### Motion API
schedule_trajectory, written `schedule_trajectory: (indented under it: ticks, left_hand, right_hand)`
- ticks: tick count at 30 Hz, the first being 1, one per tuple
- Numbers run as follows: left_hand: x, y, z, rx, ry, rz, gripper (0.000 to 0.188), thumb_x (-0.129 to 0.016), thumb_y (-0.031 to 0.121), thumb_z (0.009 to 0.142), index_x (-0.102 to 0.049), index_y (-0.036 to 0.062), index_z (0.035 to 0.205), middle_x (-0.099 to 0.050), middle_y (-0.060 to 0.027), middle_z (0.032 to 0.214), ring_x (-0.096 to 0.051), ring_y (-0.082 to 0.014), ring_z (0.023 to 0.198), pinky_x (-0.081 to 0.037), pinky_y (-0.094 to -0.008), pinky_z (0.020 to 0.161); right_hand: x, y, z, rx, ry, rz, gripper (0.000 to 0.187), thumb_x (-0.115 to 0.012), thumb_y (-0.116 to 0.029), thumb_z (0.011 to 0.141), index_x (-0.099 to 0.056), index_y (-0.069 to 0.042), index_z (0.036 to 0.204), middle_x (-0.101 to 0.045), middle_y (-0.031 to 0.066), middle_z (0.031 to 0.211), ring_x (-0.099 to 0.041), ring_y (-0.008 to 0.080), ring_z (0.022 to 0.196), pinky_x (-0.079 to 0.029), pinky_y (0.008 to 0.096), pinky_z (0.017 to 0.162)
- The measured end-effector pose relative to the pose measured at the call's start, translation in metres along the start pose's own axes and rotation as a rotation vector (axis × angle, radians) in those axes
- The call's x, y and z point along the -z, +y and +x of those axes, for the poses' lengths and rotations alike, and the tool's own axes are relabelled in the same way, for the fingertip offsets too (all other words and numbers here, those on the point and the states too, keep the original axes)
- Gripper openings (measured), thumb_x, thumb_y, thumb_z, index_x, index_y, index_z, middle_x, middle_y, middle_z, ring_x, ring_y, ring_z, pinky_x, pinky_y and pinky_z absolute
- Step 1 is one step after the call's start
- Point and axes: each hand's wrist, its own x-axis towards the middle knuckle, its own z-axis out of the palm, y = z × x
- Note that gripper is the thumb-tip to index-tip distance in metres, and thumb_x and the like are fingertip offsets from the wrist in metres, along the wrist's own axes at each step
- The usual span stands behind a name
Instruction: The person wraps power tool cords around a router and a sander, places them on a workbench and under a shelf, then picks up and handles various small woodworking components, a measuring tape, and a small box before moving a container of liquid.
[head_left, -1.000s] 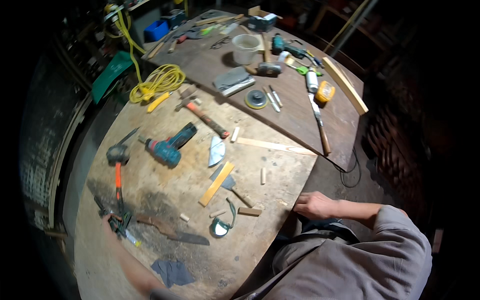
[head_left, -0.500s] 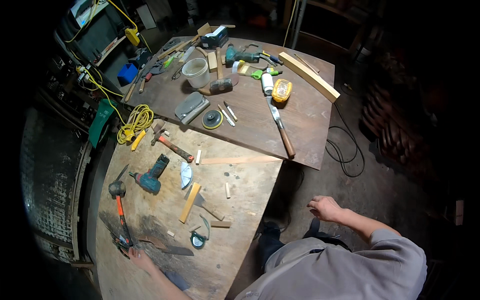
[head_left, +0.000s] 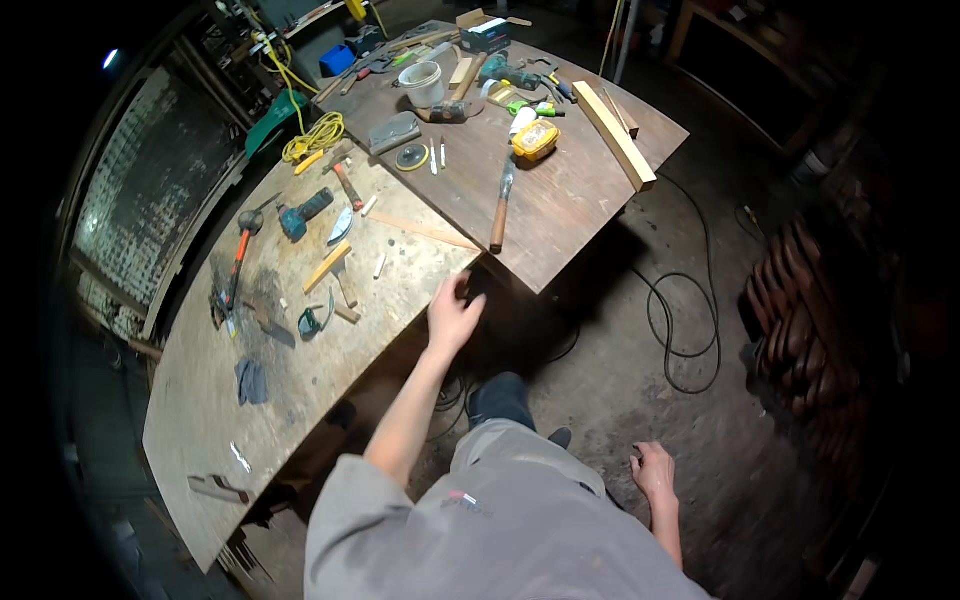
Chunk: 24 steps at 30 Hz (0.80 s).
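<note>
Now the left hand (head_left: 455, 315) has moved along the counter (head_left: 310, 400) to its mid-frame corner, just below the wood-handled blade (head_left: 500, 222); fingers parted. Right hand (head_left: 655, 472), lower right, hangs loosely uncurled; 2 seemingly empty hands.

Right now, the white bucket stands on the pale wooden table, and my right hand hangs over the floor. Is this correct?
Not quite. The head view shows the white bucket on the dark brown table, not on the pale wooden table. Your right hand does hang over the floor.
</note>
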Motion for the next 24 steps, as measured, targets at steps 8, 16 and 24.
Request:
schedule_trajectory:
  ticks: [8, 16, 24]
  left_hand:
    - [-0.095, 0.062, 0.188, -0.186, 0.049, 0.557, 0.068, -0.079, 0.032, 0.07, -0.051, 0.0088, 0.127, -0.052, -0.0168, 0.124, -0.051, -0.0345, 0.116, -0.044, -0.0419, 0.097]
    - [-0.166, 0.068, 0.344, -0.181, 0.033, 0.818, 0.076, -0.08, 0.04, 0.066, -0.049, 0.0078, 0.128, -0.054, -0.016, 0.124, -0.048, -0.0327, 0.118, -0.043, -0.045, 0.096]
    - [-0.193, 0.129, 0.329, 0.073, 0.017, -0.197, 0.083, -0.083, 0.026, 0.061, -0.048, 0.0033, 0.133, -0.061, -0.0135, 0.117, -0.059, -0.0234, 0.109, -0.045, -0.0337, 0.097]
  right_hand:
    - [0.025, 0.055, 0.053, 0.044, 0.153, 0.145, 0.026, -0.07, -0.006, 0.074, -0.066, -0.005, 0.1, -0.065, 0.0165, 0.097, -0.064, 0.0339, 0.081, -0.051, 0.0417, 0.073]
    - [0.088, 0.098, 0.199, 0.11, 0.05, 0.118, 0.026, -0.07, -0.006, 0.074, -0.065, -0.006, 0.1, -0.064, 0.0158, 0.097, -0.063, 0.0354, 0.085, -0.05, 0.0427, 0.073]
    - [0.214, 0.081, 0.413, 0.288, -0.057, 0.458, 0.039, -0.07, -0.007, 0.076, -0.059, -0.002, 0.113, -0.065, 0.0134, 0.096, -0.065, 0.0268, 0.084, -0.052, 0.037, 0.071]
